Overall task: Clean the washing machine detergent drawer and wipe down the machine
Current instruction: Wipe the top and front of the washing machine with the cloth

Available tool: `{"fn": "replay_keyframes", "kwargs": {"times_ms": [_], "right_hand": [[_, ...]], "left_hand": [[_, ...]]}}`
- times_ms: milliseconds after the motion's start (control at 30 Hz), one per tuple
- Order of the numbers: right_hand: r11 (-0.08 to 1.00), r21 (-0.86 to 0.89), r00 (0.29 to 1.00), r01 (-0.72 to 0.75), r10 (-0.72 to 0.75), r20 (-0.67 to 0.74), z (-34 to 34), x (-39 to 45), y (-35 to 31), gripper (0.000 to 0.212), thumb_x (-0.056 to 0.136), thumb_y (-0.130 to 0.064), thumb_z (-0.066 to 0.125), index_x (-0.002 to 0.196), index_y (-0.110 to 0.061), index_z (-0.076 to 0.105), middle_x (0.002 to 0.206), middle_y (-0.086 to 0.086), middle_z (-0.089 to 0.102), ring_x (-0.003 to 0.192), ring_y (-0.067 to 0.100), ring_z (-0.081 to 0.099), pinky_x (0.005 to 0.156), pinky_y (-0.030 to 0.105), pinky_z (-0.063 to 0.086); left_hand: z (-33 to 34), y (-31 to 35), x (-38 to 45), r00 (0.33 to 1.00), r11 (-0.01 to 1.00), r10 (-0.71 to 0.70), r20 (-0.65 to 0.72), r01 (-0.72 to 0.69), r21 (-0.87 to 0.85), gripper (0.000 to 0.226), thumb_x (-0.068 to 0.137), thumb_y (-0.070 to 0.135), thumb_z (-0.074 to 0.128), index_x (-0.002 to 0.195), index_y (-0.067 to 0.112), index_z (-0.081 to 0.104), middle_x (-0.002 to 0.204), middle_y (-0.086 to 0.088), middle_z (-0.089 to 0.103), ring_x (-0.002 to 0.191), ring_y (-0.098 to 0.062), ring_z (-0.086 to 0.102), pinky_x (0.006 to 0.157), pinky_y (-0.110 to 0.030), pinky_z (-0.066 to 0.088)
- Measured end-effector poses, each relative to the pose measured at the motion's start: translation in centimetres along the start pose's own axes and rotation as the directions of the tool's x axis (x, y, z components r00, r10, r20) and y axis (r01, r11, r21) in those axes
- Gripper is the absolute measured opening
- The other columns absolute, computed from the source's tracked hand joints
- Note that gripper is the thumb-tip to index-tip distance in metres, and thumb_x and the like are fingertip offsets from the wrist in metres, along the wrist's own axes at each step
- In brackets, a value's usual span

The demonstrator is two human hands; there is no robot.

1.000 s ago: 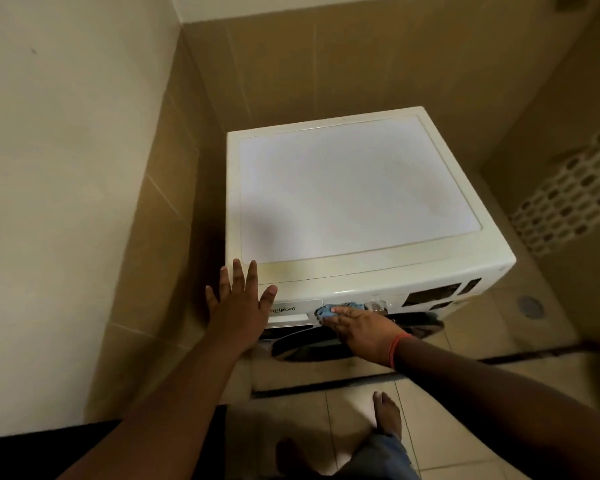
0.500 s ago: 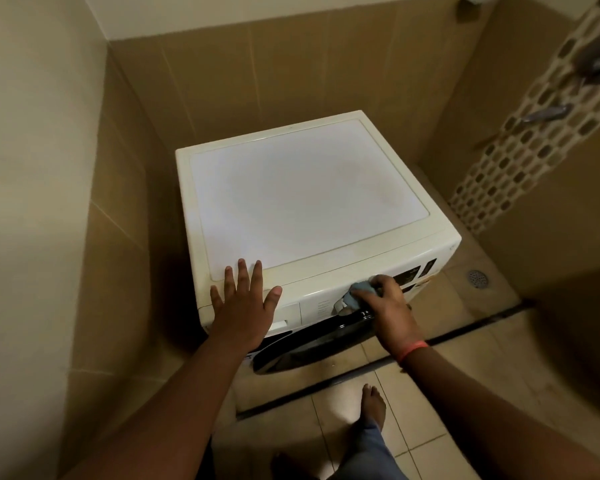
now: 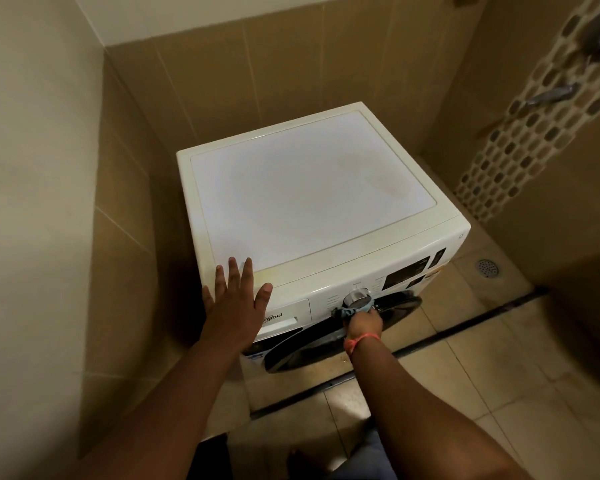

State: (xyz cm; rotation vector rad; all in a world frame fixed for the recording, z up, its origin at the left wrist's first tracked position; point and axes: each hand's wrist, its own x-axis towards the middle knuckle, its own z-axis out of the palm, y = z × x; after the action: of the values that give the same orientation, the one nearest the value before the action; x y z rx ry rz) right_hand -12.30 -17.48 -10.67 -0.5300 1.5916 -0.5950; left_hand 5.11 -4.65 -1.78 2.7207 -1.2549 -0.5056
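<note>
Now one washing machine (image 3: 312,202), one cloth (image 3: 355,309) at one dial (image 3: 357,296), two hands.

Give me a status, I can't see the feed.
Left hand flat on washing machine front corner. Right hand holds blue cloth at dial. Nothing blocking.

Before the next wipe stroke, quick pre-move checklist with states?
1. Cloth in hand: ok. The right hand grips the blue cloth.
2. Cloth on target: ok. It sits against the control panel, just under the dial.
3. Machine braced: ok. The left hand rests flat, fingers spread, on the washing machine at its front left corner.
4. Detergent drawer shut: ok, front looks flush.
5. Door closed: cannot tell from this angle.
6. Panel already clean: cannot tell.
</note>
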Motion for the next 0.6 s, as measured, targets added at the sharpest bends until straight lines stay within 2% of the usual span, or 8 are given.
{"fn": "replay_keyframes", "kwargs": {"times_ms": [33, 100, 167, 233, 267, 333, 467, 600], "right_hand": [[0.988, -0.152, 1.000, -0.025, 0.026, 0.006, 0.4, -0.9, -0.2, 0.037, 0.098, -0.018, 0.051, 0.133, -0.005, 0.052, 0.132, 0.015, 0.057, 0.123, 0.029, 0.054, 0.098, 0.034, 0.043], [0.810, -0.584, 0.999, 0.049, -0.039, 0.030, 1.0, -2.9, 0.8, 0.049, 0.095, -0.040, 0.055, 0.130, -0.005, 0.054, 0.131, 0.012, 0.059, 0.123, 0.026, 0.054, 0.099, 0.030, 0.042], [0.756, -0.647, 0.994, 0.099, -0.042, 0.103, 1.7, -3.9, 1.1, 0.053, 0.092, -0.048, 0.057, 0.128, -0.008, 0.056, 0.128, 0.011, 0.061, 0.120, 0.025, 0.057, 0.097, 0.029, 0.044], [0.874, -0.486, 0.998, 0.010, 0.023, 0.061, 2.7, -4.7, 0.5, 0.048, 0.096, -0.041, 0.054, 0.131, -0.009, 0.054, 0.132, 0.011, 0.058, 0.116, 0.024, 0.058, 0.092, 0.025, 0.048], [0.973, -0.198, 0.988, -0.119, 0.136, 0.072, 3.3, -4.8, -0.1, 0.043, 0.099, -0.032, 0.049, 0.133, -0.007, 0.050, 0.134, 0.013, 0.056, 0.110, 0.024, 0.060, 0.080, 0.020, 0.053], [0.991, 0.072, 0.983, -0.114, 0.102, 0.149, 3.5, -5.3, -0.7, 0.040, 0.099, -0.013, 0.043, 0.137, -0.003, 0.043, 0.133, 0.020, 0.053, 0.099, 0.029, 0.062, 0.058, 0.021, 0.054], [0.993, -0.054, 0.992, 0.107, -0.110, -0.059, 2.5, -5.7, -3.7, 0.023, 0.095, -0.008, 0.046, 0.118, -0.003, 0.047, 0.124, 0.023, 0.055, 0.110, 0.036, 0.058, 0.095, 0.044, 0.051], [0.979, -0.098, 0.969, 0.179, -0.192, -0.154, -0.1, -2.9, -7.3, 0.027, 0.096, -0.008, 0.049, 0.122, -0.001, 0.049, 0.124, 0.023, 0.053, 0.111, 0.036, 0.057, 0.093, 0.035, 0.049]], "left_hand": [[-0.1, -0.1, 0.0, 1.000, 1.000, 0.001, -0.005, -0.001, -0.006, 0.086, 0.079, 0.069, -0.007, 0.157, 0.030, -0.005, 0.165, -0.002, -0.013, 0.151, -0.027, -0.014, 0.119, -0.055, -0.004], [-0.1, -0.2, 0.0, 1.000, 1.000, 0.008, -0.014, -0.008, -0.021, 0.087, 0.079, 0.069, -0.007, 0.157, 0.030, -0.004, 0.165, -0.002, -0.012, 0.151, -0.026, -0.014, 0.119, -0.055, -0.003], [-0.1, 0.0, 0.0, 0.999, 0.999, 0.026, -0.022, -0.027, -0.028, 0.084, 0.082, 0.069, -0.005, 0.157, 0.030, -0.003, 0.165, -0.002, -0.011, 0.151, -0.026, -0.013, 0.119, -0.055, -0.002], [0.0, 0.2, 0.1, 0.999, 0.999, 0.040, -0.036, -0.041, -0.027, 0.080, 0.087, 0.067, 0.000, 0.157, 0.030, -0.001, 0.165, -0.003, -0.009, 0.151, -0.027, -0.012, 0.119, -0.056, -0.001], [0.0, 0.4, 0.2, 0.998, 0.999, 0.043, -0.040, -0.044, -0.025, 0.078, 0.088, 0.066, 0.002, 0.157, 0.029, 0.000, 0.165, -0.003, -0.009, 0.151, -0.027, -0.011, 0.119, -0.056, 0.000], [0.0, 0.9, 0.4, 0.998, 0.999, 0.044, -0.042, -0.046, -0.028, 0.079, 0.087, 0.066, 0.000, 0.157, 0.029, 0.000, 0.166, -0.004, -0.008, 0.152, -0.028, -0.010, 0.119, -0.057, 0.000], [-0.1, 2.2, 0.4, 0.997, 0.998, 0.067, -0.041, -0.068, -0.008, 0.084, 0.083, 0.067, -0.003, 0.157, 0.027, 0.001, 0.166, -0.005, -0.005, 0.152, -0.029, -0.007, 0.118, -0.058, 0.004], [-0.4, 3.3, 0.6, 0.995, 0.996, 0.092, -0.042, -0.092, 0.015, 0.083, 0.085, 0.066, -0.003, 0.157, 0.027, 0.001, 0.166, -0.006, -0.005, 0.152, -0.030, -0.007, 0.118, -0.058, 0.004]]}}
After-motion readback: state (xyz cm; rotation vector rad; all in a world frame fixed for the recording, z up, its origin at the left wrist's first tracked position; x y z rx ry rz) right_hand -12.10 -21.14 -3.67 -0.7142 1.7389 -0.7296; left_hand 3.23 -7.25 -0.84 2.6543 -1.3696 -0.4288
